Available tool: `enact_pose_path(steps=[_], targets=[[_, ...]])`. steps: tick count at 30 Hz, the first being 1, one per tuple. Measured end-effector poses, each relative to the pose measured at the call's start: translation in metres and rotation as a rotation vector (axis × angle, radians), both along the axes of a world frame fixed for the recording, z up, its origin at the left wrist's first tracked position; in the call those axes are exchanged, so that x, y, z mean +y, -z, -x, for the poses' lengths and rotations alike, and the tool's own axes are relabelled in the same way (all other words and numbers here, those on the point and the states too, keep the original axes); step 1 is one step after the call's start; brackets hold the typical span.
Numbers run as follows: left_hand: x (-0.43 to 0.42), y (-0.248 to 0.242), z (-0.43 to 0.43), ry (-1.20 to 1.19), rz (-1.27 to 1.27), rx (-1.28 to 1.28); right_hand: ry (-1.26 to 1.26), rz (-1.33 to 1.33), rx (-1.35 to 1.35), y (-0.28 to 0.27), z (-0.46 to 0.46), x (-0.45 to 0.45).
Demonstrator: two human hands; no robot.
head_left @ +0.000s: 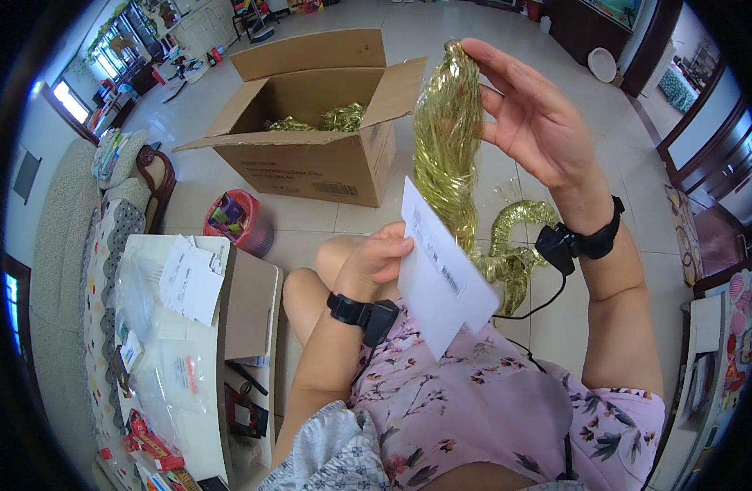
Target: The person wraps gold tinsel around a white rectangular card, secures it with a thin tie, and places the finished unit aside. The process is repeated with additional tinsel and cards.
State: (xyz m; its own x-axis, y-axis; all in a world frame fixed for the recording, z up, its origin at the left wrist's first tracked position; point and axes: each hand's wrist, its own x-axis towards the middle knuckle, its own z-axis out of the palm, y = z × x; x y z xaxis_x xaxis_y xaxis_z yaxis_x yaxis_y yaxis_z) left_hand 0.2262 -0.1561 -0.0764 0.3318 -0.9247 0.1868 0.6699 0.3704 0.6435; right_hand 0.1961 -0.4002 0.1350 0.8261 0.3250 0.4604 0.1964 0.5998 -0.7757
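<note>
Raised in front of me, a long bundle of shiny gold-green tinsel (446, 135) hangs from my right hand (529, 110), its top pinched between thumb and fingers. My left hand (379, 255) grips the edge of a white paper card (440, 282) bearing print and a barcode. The card covers the bundle's lower part. More gold tinsel (523, 215) lies curled on the floor tiles behind, below my right hand. Beyond my hands stands an open cardboard box (302, 166) with several tinsel bundles (344, 116) inside.
On the left, a white table (210, 344) carries a stack of printed white cards (192, 279), clear plastic bags (182, 368) and a red box (155, 445). A red waste bin (259, 230) stands between table and carton. A sofa (63, 294) lines the left wall.
</note>
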Motion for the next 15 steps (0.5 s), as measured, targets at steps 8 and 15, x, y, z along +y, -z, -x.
enact_pose_path(steps=[8, 15], targets=[[0.029, 0.006, 0.022, -0.020, 0.089, -0.038, -0.016, 0.035, -0.043, 0.004, -0.011, 0.006], [0.016, 0.036, 0.014, -0.291, 0.058, 0.166, -0.067, -0.103, 0.102, -0.003, -0.007, 0.016]])
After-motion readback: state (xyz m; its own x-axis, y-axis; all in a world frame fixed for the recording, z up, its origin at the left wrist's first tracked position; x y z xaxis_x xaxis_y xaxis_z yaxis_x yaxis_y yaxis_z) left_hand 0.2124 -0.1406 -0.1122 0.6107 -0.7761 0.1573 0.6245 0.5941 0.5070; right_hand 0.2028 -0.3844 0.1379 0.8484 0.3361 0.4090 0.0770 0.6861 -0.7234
